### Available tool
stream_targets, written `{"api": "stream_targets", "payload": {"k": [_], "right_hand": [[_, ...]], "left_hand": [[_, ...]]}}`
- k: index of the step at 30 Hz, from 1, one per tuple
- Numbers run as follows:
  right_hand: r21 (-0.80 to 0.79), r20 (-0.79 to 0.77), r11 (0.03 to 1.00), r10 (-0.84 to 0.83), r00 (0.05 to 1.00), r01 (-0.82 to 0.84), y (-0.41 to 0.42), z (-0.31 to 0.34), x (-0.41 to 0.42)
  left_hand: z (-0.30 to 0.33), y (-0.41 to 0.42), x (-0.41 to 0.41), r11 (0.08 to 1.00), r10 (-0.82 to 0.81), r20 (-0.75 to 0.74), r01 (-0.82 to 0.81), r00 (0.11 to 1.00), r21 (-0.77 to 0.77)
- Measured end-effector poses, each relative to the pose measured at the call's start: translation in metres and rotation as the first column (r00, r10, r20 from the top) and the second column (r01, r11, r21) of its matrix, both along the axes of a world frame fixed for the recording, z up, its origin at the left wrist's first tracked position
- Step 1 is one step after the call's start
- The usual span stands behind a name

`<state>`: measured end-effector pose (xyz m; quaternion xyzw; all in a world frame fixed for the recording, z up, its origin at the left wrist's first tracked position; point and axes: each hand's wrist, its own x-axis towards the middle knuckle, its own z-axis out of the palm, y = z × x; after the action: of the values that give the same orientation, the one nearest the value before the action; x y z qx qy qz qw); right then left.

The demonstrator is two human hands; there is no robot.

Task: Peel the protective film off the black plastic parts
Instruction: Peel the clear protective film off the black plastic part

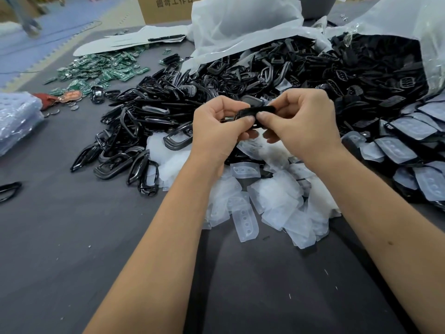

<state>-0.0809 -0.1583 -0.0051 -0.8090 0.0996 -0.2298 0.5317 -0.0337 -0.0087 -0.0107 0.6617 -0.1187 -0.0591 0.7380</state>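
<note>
Tight up front, open down by me

The bare grey mat (72,249) near me and off to my left is where I can swing through freely. Straight ahead the heap of black parts (216,75) walls things off, the pile of peeled films (277,196) sits right under my wrists, the film-covered parts (409,141) crowd the right, and the green circuit boards (96,71) block far left.

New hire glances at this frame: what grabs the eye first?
Both hands, left hand and right hand, pinching one black plastic part at centre. Behind them a big heap of black frames spills from a torn white bag. Below the hands lies a pile of peeled clear films; green circuit boards sit far left.
</note>
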Motion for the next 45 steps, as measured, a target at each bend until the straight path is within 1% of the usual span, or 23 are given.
{"api": "stream_targets", "payload": {"k": [3, 5, 7, 8, 9, 11, 12, 13, 14, 15, 17, 20, 24, 27, 29, 31, 33, 34, 36, 37, 39, 41, 45], "right_hand": [[-0.233, 0.015, 0.971, -0.046, 0.999, 0.048, 0.0, 0.007, -0.001], [-0.415, 0.037, 0.904, -0.093, 0.995, 0.1, 0.0, 0.014, -0.003], [-0.524, -0.013, 0.851, 0.013, 1.0, -0.018, 0.005, 0.025, -0.006], [-0.536, -0.105, 0.827, 0.131, 0.986, -0.167, 0.008, 0.031, -0.008], [-0.5, -0.252, 0.79, 0.259, 0.932, -0.355, 0.011, 0.037, -0.01], [-0.308, -0.576, 0.667, 0.437, 0.691, -0.678, 0.02, 0.047, -0.015], [-0.23, -0.69, 0.596, 0.457, 0.561, -0.769, 0.025, 0.049, -0.017], [-0.203, -0.764, 0.534, 0.437, 0.474, -0.821, 0.03, 0.05, -0.018], [-0.219, -0.807, 0.479, 0.401, 0.434, -0.85, 0.037, 0.048, -0.02], [-0.262, -0.826, 0.431, 0.363, 0.432, -0.864, 0.044, 0.046, -0.021], [-0.375, -0.811, 0.362, 0.317, 0.491, -0.854, 0.056, 0.041, -0.022], [-0.409, -0.786, 0.331, 0.346, 0.512, -0.85, 0.06, 0.039, -0.022], [-0.32, -0.734, 0.354, 0.494, 0.466, -0.879, 0.047, 0.037, -0.019], [-0.183, -0.627, 0.463, 0.625, 0.465, -0.868, 0.024, 0.038, -0.017], [-0.022, -0.446, 0.542, 0.747, 0.494, -0.84, 0.01, 0.039, -0.019], [0.224, -0.115, 0.606, 0.794, 0.597, -0.764, 0.001, 0.037, -0.019], [0.426, 0.13, 0.615, 0.685, 0.717, -0.664, -0.002, 0.031, -0.016], [0.469, 0.163, 0.654, 0.596, 0.786, -0.593, -0.004, 0.027, -0.013], [0.492, 0.116, 0.774, 0.396, 0.911, -0.399, -0.007, 0.019, -0.007], [0.5, 0.076, 0.807, 0.32, 0.944, -0.314, -0.008, 0.016, -0.004], [0.543, 0.029, 0.81, 0.247, 0.969, -0.222, -0.011, 0.01, 0.0], [0.565, 0.054, 0.796, 0.226, 0.973, -0.216, -0.01, 0.007, 0.002], [0.373, 0.101, 0.909, 0.159, 0.982, -0.186, -0.008, 0.002, 0.001]], "left_hand": [[0.001, 0.002, 0.001, 1.0, 0.01, 0.021, -0.01, 1.0, 0.01], [0.002, 0.004, 0.002, 0.999, 0.036, 0.03, -0.036, 0.999, -0.004], [0.001, 0.006, 0.005, 0.995, 0.096, 0.036, -0.095, 0.995, -0.034], [0.001, 0.007, 0.007, 0.99, 0.131, 0.037, -0.129, 0.991, -0.049], [0.001, 0.008, 0.009, 0.985, 0.162, 0.035, -0.159, 0.986, -0.066], [0.002, 0.01, 0.011, 0.973, 0.207, 0.025, -0.203, 0.978, -0.106], [0.002, 0.011, 0.012, 0.968, 0.226, 0.02, -0.222, 0.974, -0.118], [0.002, 0.012, 0.013, 0.964, 0.241, 0.016, -0.237, 0.97, -0.121], [0.002, 0.012, 0.013, 0.962, 0.251, 0.01, -0.248, 0.968, -0.118], [0.002, 0.012, 0.013, 0.961, 0.255, 0.005, -0.253, 0.967, -0.114], [0.002, 0.012, 0.013, 0.962, 0.251, -0.003, -0.249, 0.968, -0.111], [0.002, 0.012, 0.013, 0.966, 0.234, -0.015, -0.234, 0.972, -0.111], [0.002, 0.013, 0.014, 0.966, 0.234, -0.013, -0.234, 0.972, -0.114], [0.002, 0.013, 0.014, 0.966, 0.227, -0.022, -0.228, 0.974, -0.125], [0.002, 0.013, 0.014, 0.966, 0.224, -0.031, -0.226, 0.974, -0.124], [0.002, 0.013, 0.015, 0.972, 0.214, -0.034, -0.216, 0.976, -0.09], [0.002, 0.012, 0.013, 0.982, 0.166, -0.043, -0.169, 0.985, -0.079], [0.003, 0.012, 0.012, 0.986, 0.133, -0.05, -0.137, 0.99, -0.094], [0.003, 0.01, 0.01, 0.989, 0.082, -0.06, -0.088, 0.995, -0.116], [0.003, 0.009, 0.008, 0.991, 0.067, -0.061, -0.074, 0.996, -0.114], [0.003, 0.007, 0.007, 0.994, 0.06, -0.049, -0.064, 0.997, -0.085], [0.002, 0.005, 0.006, 0.996, 0.063, -0.027, -0.065, 0.998, -0.059], [0.0, 0.001, 0.005, 0.994, 0.087, -0.028, -0.088, 0.996, -0.056]]}}
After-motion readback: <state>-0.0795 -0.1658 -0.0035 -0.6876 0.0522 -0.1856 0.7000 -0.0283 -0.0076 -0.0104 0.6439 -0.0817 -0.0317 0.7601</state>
